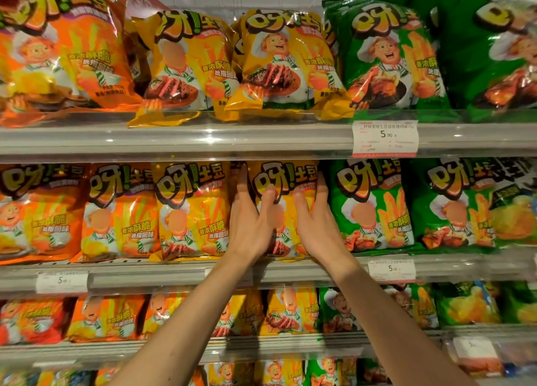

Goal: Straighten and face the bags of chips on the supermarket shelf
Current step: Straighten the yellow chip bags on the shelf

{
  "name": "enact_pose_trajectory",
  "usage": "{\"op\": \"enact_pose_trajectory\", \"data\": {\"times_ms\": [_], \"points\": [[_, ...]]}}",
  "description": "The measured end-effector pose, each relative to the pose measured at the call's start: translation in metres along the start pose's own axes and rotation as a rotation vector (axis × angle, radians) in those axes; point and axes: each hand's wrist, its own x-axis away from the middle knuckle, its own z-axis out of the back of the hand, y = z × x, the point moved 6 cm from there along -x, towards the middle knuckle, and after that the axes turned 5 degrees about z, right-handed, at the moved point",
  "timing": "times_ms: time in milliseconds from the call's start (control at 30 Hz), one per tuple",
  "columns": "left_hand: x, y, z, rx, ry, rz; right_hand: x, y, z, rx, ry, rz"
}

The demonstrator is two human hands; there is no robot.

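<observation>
A yellow chip bag (pixel 286 179) stands upright on the middle shelf (pixel 174 275), between another yellow bag (pixel 191 211) and a green bag (pixel 369 205). My left hand (pixel 251 220) holds its left edge, fingers slipped behind the side and thumb on the front. My right hand (pixel 315 223) holds its right edge the same way, fingers between it and the green bag. The lower front of the bag is hidden by my hands.
Orange bags (pixel 116 211) fill the left of the middle shelf, green ones (pixel 453 202) the right. The upper shelf (pixel 203 138) carries orange, yellow and green bags, two yellow ones (pixel 279 66) leaning. Price tags (pixel 385 137) hang on the rails. Lower shelves hold more bags.
</observation>
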Motion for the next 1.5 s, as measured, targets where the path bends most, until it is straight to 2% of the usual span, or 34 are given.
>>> {"op": "enact_pose_trajectory", "data": {"times_ms": [133, 367, 633, 733, 900, 1033, 1167, 1333, 1500], "points": [[-0.008, 0.007, -0.007, -0.028, -0.037, -0.038, 0.003, -0.016, 0.001, 0.056, -0.041, 0.123], [-0.004, 0.012, -0.011, -0.059, -0.066, -0.074, 0.003, -0.014, -0.003, 0.234, -0.119, 0.162], [-0.008, 0.004, -0.008, -0.016, -0.135, -0.018, 0.0, -0.012, 0.004, 0.074, -0.064, 0.095], [0.009, 0.014, 0.004, -0.03, -0.113, -0.027, 0.009, -0.008, 0.013, 0.048, -0.115, 0.099], [0.045, 0.008, 0.031, -0.051, -0.082, -0.137, 0.039, 0.006, 0.025, -0.026, -0.258, 0.073], [0.08, -0.004, 0.048, 0.022, -0.127, -0.076, 0.07, 0.018, 0.04, -0.076, -0.236, 0.173], [0.113, -0.019, 0.055, 0.073, -0.159, 0.045, 0.096, 0.036, 0.054, -0.074, -0.234, 0.063], [0.145, -0.051, 0.056, 0.122, -0.107, 0.196, 0.127, 0.066, 0.048, 0.002, -0.243, 0.046], [0.155, -0.068, 0.065, 0.105, -0.128, 0.238, 0.142, 0.079, 0.034, -0.031, -0.247, -0.015]]}}
